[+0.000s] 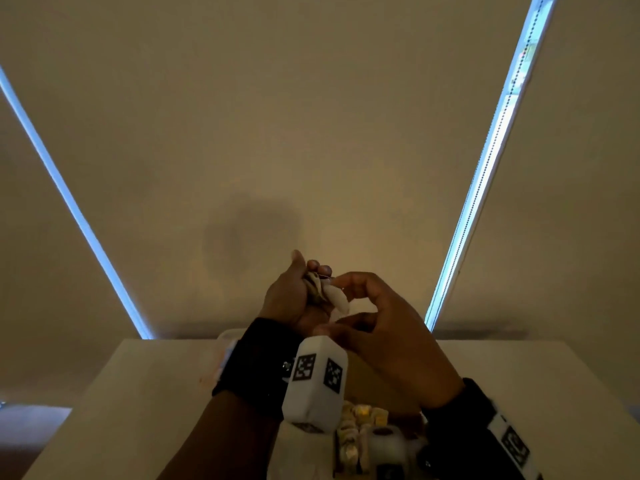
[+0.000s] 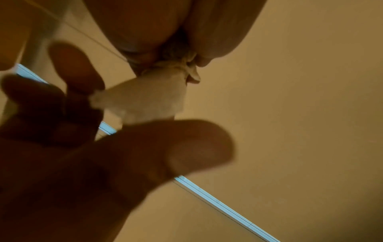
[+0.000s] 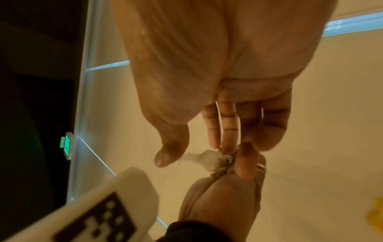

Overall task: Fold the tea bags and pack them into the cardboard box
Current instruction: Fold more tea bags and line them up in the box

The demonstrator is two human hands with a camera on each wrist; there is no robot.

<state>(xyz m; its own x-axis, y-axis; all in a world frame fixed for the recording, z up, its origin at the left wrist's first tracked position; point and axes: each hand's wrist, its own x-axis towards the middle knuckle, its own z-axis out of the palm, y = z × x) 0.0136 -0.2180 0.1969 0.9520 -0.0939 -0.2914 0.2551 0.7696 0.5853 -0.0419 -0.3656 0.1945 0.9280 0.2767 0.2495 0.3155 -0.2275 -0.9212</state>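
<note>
Above the far edge of the white counter point(image 1: 145, 393), both hands are raised in front of a beige roller blind point(image 1: 311, 116), working on one tea bag point(image 1: 337, 297). The left hand point(image 1: 294, 296) is curled round the bag's crumpled brown end, with the pale paper part sticking out toward the right hand point(image 1: 388, 337). In the right wrist view the tea bag point(image 3: 209, 159) sits pinched between the left thumb and fingers. The right hand is loosely curved, its forefinger tip touching the top of the bag near the left fingertips and its thumb held just below the paper, apart from it in the left wrist view; whether it actually grips the bag cannot be told. A thin string point(image 2: 82, 33) runs from the bag up across the left wrist view.

Two wrist cameras show, one white housing point(image 1: 313, 382) on each wrist over a black strap. At the bottom edge, between the forearms, lies a cluster of further tea bags point(image 1: 360, 431), cut off and too dim to count. The cardboard box cannot be made out with certainty. Two bright strips of daylight flank the blind.
</note>
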